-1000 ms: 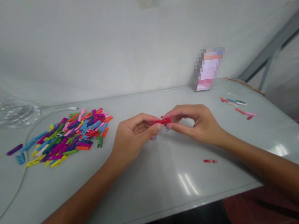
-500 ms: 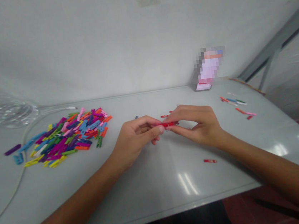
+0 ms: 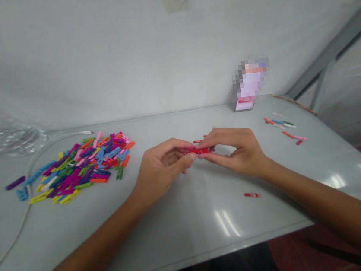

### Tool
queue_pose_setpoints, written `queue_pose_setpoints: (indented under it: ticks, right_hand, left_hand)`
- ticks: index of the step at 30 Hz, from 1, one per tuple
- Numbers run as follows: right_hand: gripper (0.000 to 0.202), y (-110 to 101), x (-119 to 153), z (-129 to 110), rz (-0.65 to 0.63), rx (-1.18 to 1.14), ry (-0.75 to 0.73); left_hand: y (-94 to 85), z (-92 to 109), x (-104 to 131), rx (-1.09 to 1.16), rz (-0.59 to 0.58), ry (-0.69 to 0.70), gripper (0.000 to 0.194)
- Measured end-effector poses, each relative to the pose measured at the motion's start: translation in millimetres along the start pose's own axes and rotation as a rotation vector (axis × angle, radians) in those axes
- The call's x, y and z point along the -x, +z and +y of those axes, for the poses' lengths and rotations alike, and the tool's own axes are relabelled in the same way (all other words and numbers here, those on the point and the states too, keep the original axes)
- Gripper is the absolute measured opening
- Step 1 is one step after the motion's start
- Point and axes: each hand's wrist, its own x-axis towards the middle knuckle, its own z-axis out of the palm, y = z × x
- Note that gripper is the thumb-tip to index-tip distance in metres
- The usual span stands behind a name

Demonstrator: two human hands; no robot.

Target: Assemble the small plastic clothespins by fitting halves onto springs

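Note:
Both hands meet near the middle of the table around a small red clothespin (image 3: 201, 151). My left hand (image 3: 166, 163) pinches its left end between thumb and fingers. On the other end, the thumb and fingertips of my right hand (image 3: 237, 148) are closed. Fingertips cover part of the clothespin, so its exact state is hard to make out. Just behind the fingers, a small red piece (image 3: 197, 142) lies on the table. Another red piece (image 3: 252, 195) rests nearer the front edge, below my right hand.
A heap of multicoloured clothespins (image 3: 80, 168) covers the left of the table (image 3: 179, 240), beside a white cable (image 3: 23, 218) and clear plastic (image 3: 21, 138). Several loose coloured pieces (image 3: 283, 123) lie at the right. A phone-like object (image 3: 249, 86) leans on the back wall.
More of the red clothespin shows between the fingertips, and my left hand has shifted slightly left. Both hands keep their pinch. The view has moved a little.

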Motion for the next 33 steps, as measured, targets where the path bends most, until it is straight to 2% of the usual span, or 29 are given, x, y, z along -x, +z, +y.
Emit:
queue_pose_setpoints:
  ticks: [5,9,15,19,28,33]
  right_hand:
    - [0.016,-2,-1,1,-0.001,-0.009,0.027]
    - [0.012,-3,-1,4,0.005,-0.004,0.024]
    - [0.009,-2,1,3,0.001,-0.040,0.099]
    - [0.010,-2,0,1,0.011,-0.056,0.074]
    - [0.015,-4,1,0,0.021,0.053,-0.088]
    - [0.015,-3,4,3,0.012,0.040,-0.083]
  left_hand:
    - [1.4,4,1,-0.056,0.038,0.034,0.013]
    - [1.0,0,2,-0.116,0.054,0.060,0.014]
    - [0.4,-2,8,-0.406,0.125,0.313,0.014]
    - [0.3,2,10,-0.546,0.127,0.415,0.009]
    - [-1.2,6,8,-0.571,0.101,0.489,0.005]
    - [-1.4,9,8,-0.567,0.084,0.433,0.008]
